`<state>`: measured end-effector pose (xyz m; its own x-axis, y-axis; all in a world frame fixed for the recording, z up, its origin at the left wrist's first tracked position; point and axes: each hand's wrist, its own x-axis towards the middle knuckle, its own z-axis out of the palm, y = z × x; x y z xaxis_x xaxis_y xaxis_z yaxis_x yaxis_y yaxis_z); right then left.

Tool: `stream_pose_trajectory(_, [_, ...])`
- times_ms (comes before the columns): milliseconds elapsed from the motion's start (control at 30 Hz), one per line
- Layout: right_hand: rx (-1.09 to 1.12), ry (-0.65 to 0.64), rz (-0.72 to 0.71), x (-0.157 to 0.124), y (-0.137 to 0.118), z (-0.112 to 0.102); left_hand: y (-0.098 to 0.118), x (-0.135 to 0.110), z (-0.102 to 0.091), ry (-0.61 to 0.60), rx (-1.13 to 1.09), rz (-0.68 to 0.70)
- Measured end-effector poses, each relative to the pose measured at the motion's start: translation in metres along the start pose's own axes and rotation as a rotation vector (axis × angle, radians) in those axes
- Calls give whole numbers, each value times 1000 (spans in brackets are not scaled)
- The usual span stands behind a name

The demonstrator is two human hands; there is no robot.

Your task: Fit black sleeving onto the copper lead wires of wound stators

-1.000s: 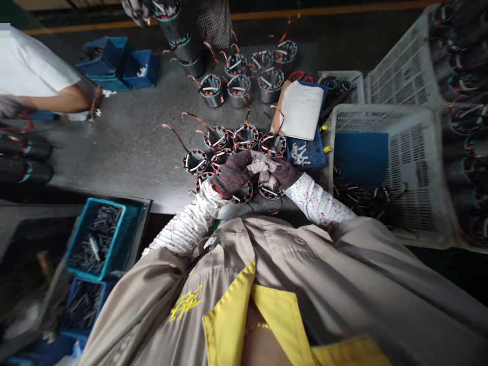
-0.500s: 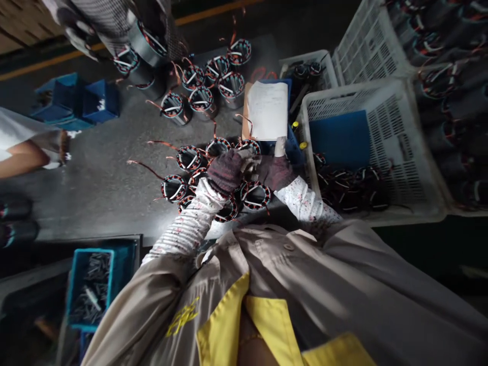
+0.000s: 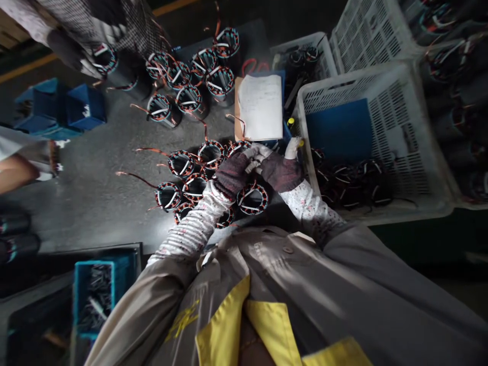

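Note:
Both my hands wear dark knitted gloves and meet over a cluster of wound motor stators on the grey bench. My left hand (image 3: 231,174) is closed, its fingertips pinched against those of my right hand (image 3: 281,170). Between them is a small pale piece (image 3: 254,158) that I cannot make out. My right thumb sticks up near the blue tray. A stator (image 3: 252,198) with red and black windings sits just below my hands. More stators (image 3: 182,163) with loose copper leads stand to the left.
A clipboard with paper (image 3: 260,107) lies on a blue tray beyond my hands. White plastic crates (image 3: 381,86) with dark stators stand at the right. A further group of stators (image 3: 190,76) stands at the back. Blue bins (image 3: 61,109) and another person's arm (image 3: 15,170) are at the left.
The camera has swung, so the bench now sits tilted in view. My hands have stayed together over the stators, and my right thumb has lifted.

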<state>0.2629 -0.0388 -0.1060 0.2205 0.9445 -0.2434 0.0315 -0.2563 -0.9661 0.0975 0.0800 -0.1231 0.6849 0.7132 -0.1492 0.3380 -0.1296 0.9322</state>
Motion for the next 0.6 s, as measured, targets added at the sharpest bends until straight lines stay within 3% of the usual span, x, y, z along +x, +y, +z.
stream_pose_trajectory(67, [-3,10,12,-2,4,-5,-2,4,6,5,-18,-17])
stream_pose_trajectory(233, [207,150,8,-7,25,-20,-14,5,22,166,-407,-133])
stream_pose_trajectory(433, [421,300,-109,0,60,-4,-12,-1,29,11,-523,-219])
stream_pose_trajectory(533, [319,363,-65,6,73,-13,-6,-8,29,-23,-646,-302])
stream_pose_trajectory(600, [62,415,-21,10,81,-31,-2,-15,27,-16,-712,-360])
